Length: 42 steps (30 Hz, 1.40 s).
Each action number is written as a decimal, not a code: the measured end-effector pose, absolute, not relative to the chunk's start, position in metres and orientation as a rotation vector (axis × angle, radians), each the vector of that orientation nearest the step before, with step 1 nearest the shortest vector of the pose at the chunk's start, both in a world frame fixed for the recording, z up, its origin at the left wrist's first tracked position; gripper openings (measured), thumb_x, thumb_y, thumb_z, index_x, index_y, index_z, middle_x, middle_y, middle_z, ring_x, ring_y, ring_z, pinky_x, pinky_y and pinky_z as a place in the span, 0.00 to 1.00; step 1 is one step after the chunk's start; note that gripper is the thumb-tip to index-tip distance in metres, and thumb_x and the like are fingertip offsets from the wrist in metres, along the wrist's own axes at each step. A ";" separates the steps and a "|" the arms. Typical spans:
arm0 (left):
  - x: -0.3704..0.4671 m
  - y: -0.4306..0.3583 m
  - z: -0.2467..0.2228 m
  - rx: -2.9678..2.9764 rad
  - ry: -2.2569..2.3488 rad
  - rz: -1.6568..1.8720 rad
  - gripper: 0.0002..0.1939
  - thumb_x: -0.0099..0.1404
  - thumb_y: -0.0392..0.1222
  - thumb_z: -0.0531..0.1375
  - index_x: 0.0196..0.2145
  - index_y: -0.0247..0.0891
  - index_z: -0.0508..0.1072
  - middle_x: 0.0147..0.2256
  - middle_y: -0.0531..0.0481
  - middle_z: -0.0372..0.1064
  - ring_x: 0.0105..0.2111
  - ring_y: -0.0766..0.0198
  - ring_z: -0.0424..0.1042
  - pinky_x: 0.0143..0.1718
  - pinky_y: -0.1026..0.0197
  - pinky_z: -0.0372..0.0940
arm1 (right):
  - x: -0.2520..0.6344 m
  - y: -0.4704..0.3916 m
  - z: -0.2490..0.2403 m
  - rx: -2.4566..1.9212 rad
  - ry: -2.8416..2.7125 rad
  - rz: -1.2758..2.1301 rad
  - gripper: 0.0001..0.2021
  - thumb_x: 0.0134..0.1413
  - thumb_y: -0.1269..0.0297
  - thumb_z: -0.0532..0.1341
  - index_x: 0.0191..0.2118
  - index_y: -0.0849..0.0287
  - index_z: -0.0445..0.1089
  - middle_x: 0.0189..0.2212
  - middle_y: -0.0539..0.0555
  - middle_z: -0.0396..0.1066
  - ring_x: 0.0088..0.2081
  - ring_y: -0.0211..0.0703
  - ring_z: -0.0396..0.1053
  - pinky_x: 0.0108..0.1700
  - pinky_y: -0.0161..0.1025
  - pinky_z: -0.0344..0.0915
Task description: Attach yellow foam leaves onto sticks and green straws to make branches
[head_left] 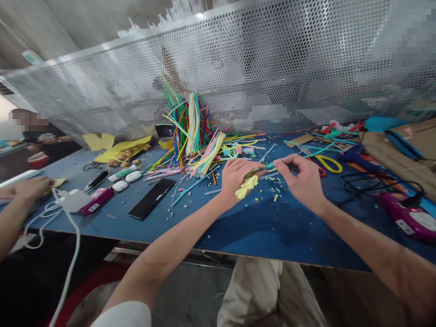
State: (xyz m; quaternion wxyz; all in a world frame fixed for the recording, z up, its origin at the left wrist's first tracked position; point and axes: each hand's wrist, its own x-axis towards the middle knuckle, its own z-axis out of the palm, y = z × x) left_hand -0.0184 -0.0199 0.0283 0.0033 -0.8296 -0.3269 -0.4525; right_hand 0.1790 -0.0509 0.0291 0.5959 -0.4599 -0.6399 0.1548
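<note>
My left hand (235, 179) is closed around a yellow fringed pipe-cleaner piece (247, 186), whose pale strips fan out below the fingers. From its fingertips a short teal pipe cleaner (269, 166) reaches across to my right hand (301, 179). The thumb and forefinger of that hand pinch the teal end, and a fine wire-like strand seems to show there. Both hands are held just above the blue table (252, 236). Clipped bits of pipe cleaner (275, 198) are scattered beneath them. The fingers hide much of the held piece.
A big bunch of coloured pipe cleaners (193, 122) stands before a perforated metal screen (272, 68). Left lie a black phone (151, 198), white cases and a purple power strip (97, 201). Yellow-handled scissors (329, 164) and another purple power strip (408, 213) lie right. Another person's hand (25, 190) is far left.
</note>
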 end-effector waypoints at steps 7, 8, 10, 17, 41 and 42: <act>-0.014 -0.021 0.035 -2.834 -1.307 -1.735 0.15 0.66 0.54 0.61 0.34 0.42 0.81 0.35 0.50 0.79 0.37 0.63 0.75 0.46 0.58 0.67 | 0.180 -0.052 0.031 -1.034 -1.468 0.397 0.06 0.58 0.57 0.64 0.33 0.51 0.75 0.35 0.52 0.78 0.38 0.47 0.74 0.39 0.44 0.70; -0.014 -0.020 0.036 -2.943 -1.343 -1.770 0.16 0.67 0.54 0.60 0.34 0.40 0.80 0.36 0.49 0.79 0.38 0.63 0.74 0.45 0.59 0.67 | 0.181 -0.052 0.032 -1.018 -1.479 0.394 0.06 0.58 0.58 0.64 0.33 0.51 0.75 0.35 0.52 0.78 0.38 0.47 0.74 0.40 0.45 0.70; -0.014 -0.018 0.036 -3.168 -1.411 -1.850 0.18 0.66 0.56 0.61 0.33 0.38 0.79 0.35 0.48 0.78 0.36 0.65 0.73 0.42 0.60 0.68 | 0.182 -0.053 0.034 -0.982 -1.514 0.391 0.05 0.58 0.58 0.64 0.33 0.50 0.75 0.34 0.51 0.78 0.38 0.47 0.74 0.43 0.46 0.70; -0.014 -0.013 0.032 -3.699 -1.764 -1.983 0.21 0.56 0.58 0.68 0.30 0.34 0.77 0.31 0.45 0.76 0.27 0.69 0.70 0.32 0.64 0.67 | 0.186 -0.050 0.034 -0.810 -1.568 0.400 0.04 0.56 0.60 0.66 0.31 0.50 0.74 0.32 0.49 0.77 0.37 0.46 0.72 0.46 0.49 0.69; -0.014 -0.015 0.018 -2.380 -1.305 -1.642 0.20 0.71 0.55 0.52 0.50 0.38 0.57 0.49 0.38 0.59 0.56 0.54 0.62 0.56 0.48 0.60 | 0.188 -0.042 0.032 -1.107 -1.250 0.362 0.14 0.58 0.53 0.64 0.26 0.56 0.69 0.21 0.48 0.64 0.24 0.37 0.58 0.28 0.39 0.57; -0.015 -0.014 0.017 -2.340 -1.231 -1.650 0.19 0.71 0.54 0.53 0.49 0.38 0.57 0.49 0.39 0.59 0.55 0.54 0.62 0.55 0.48 0.60 | 0.189 -0.041 0.031 -1.115 -1.245 0.374 0.15 0.58 0.53 0.64 0.25 0.56 0.69 0.21 0.48 0.63 0.23 0.37 0.57 0.27 0.39 0.56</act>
